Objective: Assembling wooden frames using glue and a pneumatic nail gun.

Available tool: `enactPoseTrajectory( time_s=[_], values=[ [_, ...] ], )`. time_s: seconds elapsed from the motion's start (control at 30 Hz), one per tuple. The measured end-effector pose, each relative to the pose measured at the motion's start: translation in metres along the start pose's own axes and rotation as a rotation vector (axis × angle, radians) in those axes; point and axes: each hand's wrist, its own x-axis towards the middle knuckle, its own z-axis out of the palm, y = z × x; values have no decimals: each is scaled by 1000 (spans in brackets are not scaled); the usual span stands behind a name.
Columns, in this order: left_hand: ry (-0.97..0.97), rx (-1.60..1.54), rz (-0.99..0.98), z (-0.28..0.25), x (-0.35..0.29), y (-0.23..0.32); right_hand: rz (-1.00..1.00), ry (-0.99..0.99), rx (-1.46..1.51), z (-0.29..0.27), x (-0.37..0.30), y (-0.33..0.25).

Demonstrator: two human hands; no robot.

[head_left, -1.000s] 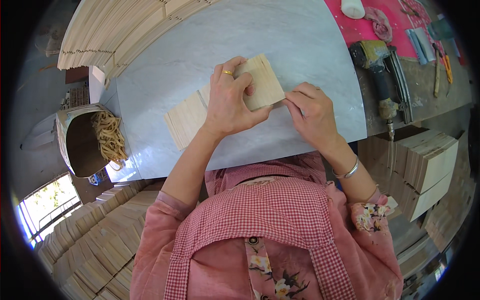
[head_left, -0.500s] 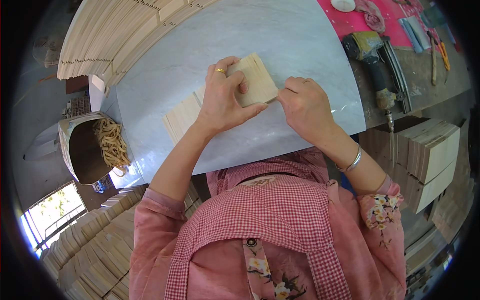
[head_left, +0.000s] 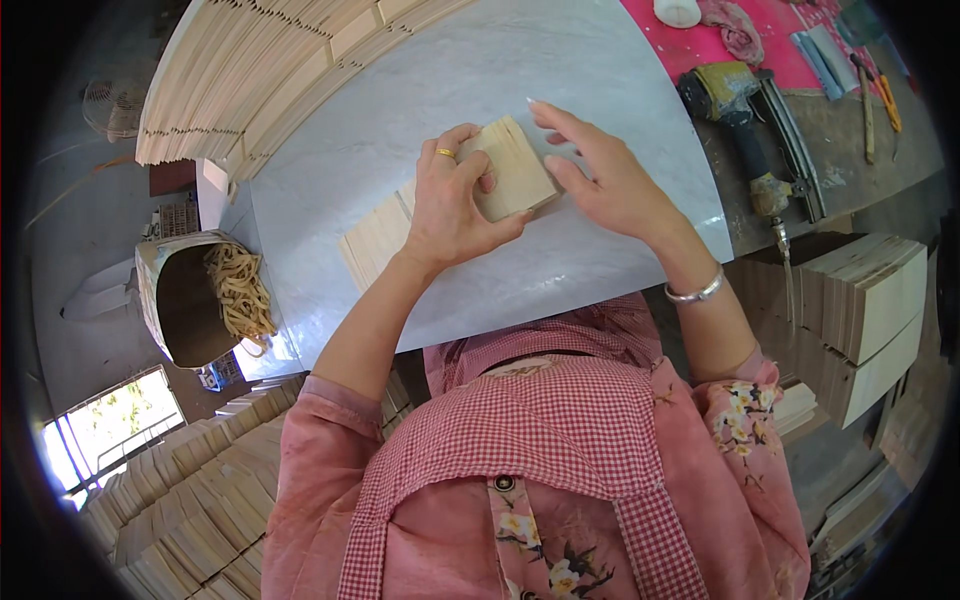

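Observation:
My left hand (head_left: 447, 215), with a gold ring on one finger, is wrapped around a small stack of thin pale wooden boards (head_left: 522, 168). Its thumb lies along the stack's near edge. More pale wooden boards (head_left: 374, 240) lie just left of that wrist, partly hidden by the hand. To the right of the held stack, my right hand (head_left: 608, 188) is lifted with fingers apart and nothing in them. A small white speck shows at its index fingertip; I cannot make out whether it is more than the nail. Both hands are over the grey marbled tabletop (head_left: 480, 300).
Long rows of stacked wooden pieces (head_left: 240, 85) line the far left. A box (head_left: 150, 262) of tan strips stands left of the table. At right, a nail gun (head_left: 735, 110) with an air hose lies by a hammer (head_left: 866, 115). Wood stacks (head_left: 870, 300) sit below.
My right hand has opened and moved up, away from the stack's right corner where its fingers were pinched. My left hand keeps its hold on the boards. The whole view has shifted slightly.

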Motion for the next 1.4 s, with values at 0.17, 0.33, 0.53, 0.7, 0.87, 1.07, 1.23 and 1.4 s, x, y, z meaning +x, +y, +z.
enactPoseTrajectory(
  time_s=[0.17,0.33,0.53,0.7,0.87,1.07,1.23,1.4],
  values=[
    [2,-15,0,2,2,0,146,-177,0,7,7,1],
    [17,-29,-10,1,3,1,153,-185,-59,0,-19,-15],
    [43,-31,24,-1,4,4,121,-169,-132,-18,-41,-35],
    [55,-16,13,-2,1,3,-28,-166,-428,-62,-11,-22],
    [24,6,-16,-4,-1,4,137,191,-1053,-194,97,60],
    [4,17,-6,-3,3,2,386,-95,-1408,-260,119,156],
    [16,26,7,-2,5,-1,508,3,-1403,-229,115,103],
    [27,32,-7,-2,0,1,-127,30,-420,-80,58,47]
  ],
)
